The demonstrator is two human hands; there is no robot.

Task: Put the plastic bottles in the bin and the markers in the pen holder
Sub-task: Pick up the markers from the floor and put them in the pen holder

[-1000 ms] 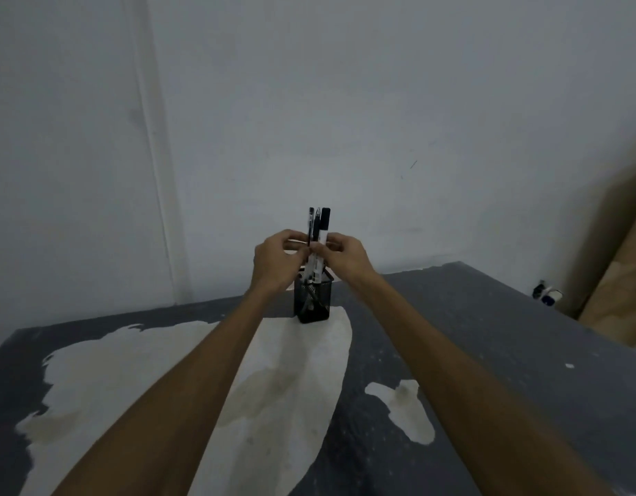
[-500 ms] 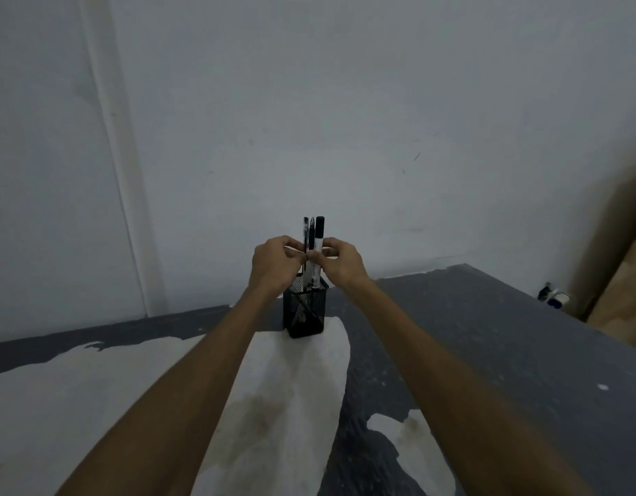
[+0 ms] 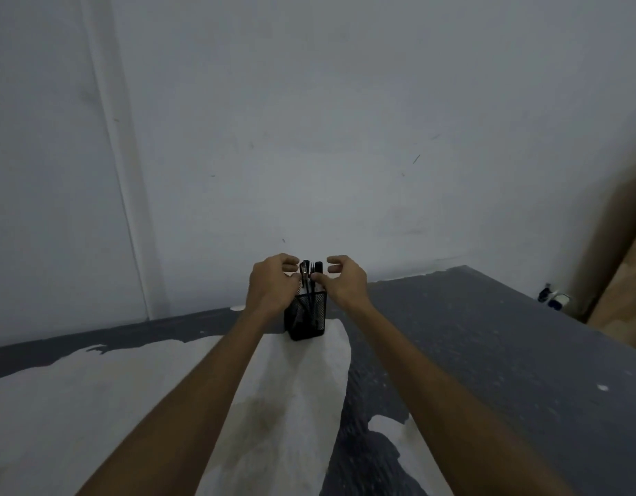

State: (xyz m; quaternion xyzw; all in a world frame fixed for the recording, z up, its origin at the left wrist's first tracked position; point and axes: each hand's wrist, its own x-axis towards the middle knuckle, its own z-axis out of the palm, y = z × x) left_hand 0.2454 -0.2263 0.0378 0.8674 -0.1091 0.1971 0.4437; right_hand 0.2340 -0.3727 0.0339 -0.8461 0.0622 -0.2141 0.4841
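A black mesh pen holder [image 3: 307,318] stands at the far middle of the dark table [image 3: 481,352]. Several markers [image 3: 312,271] stand upright in it, their dark caps poking above the rim. My left hand [image 3: 270,288] is just left of the markers and my right hand [image 3: 345,281] just right of them. On both hands the fingers are spread and curled, with the thumbs close to the marker shafts. Neither hand closes around anything. No plastic bottle or bin is in view.
The table top is dark grey with large worn white patches [image 3: 94,406]. A pale wall rises right behind the holder. At the far right edge lies a small white and blue object [image 3: 557,298], next to a brown board [image 3: 624,288].
The markers, held up above the holder by both hands, have dropped down into it. Both hands have let go and their fingers have spread apart.
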